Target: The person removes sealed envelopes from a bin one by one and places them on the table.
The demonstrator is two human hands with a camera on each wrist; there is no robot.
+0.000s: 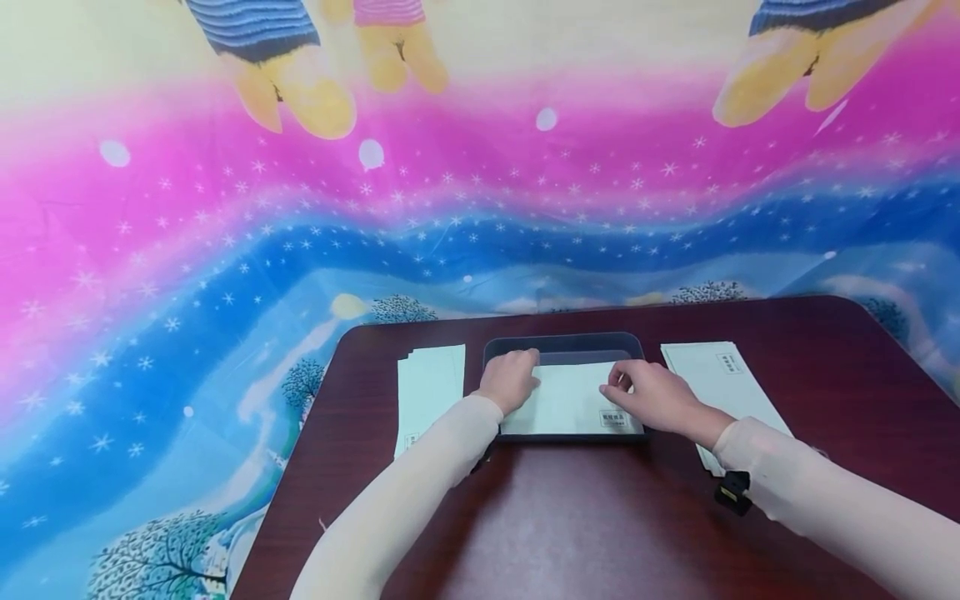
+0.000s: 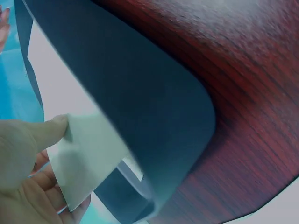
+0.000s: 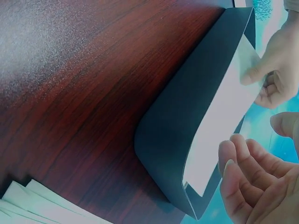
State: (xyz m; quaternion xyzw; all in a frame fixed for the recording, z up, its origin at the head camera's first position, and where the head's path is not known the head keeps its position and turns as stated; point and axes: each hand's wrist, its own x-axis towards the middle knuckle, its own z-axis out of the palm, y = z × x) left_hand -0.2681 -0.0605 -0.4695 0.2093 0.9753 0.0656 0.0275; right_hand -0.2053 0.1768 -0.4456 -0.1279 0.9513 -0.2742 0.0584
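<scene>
A pale paper envelope [image 1: 572,390] with a small printed box near its lower right corner lies across the dark tray [image 1: 562,342]. At its left end my left hand [image 1: 510,381] pinches it; the left wrist view shows the thumb on top of the envelope [image 2: 88,158] and the fingers beneath. Close to the other end is my right hand [image 1: 660,398]. In the right wrist view that right hand [image 3: 261,182] has loosely bent fingers, thumb apart, and nothing between them. Part of another pale sheet shows inside the tray in the left wrist view.
Left of the tray lies a stack of pale envelopes [image 1: 433,383]. Another fanned stack [image 1: 708,375] is on the right, partly under my right forearm. The reddish-brown table [image 1: 570,517] ends at a patterned cloth backdrop [image 1: 480,208].
</scene>
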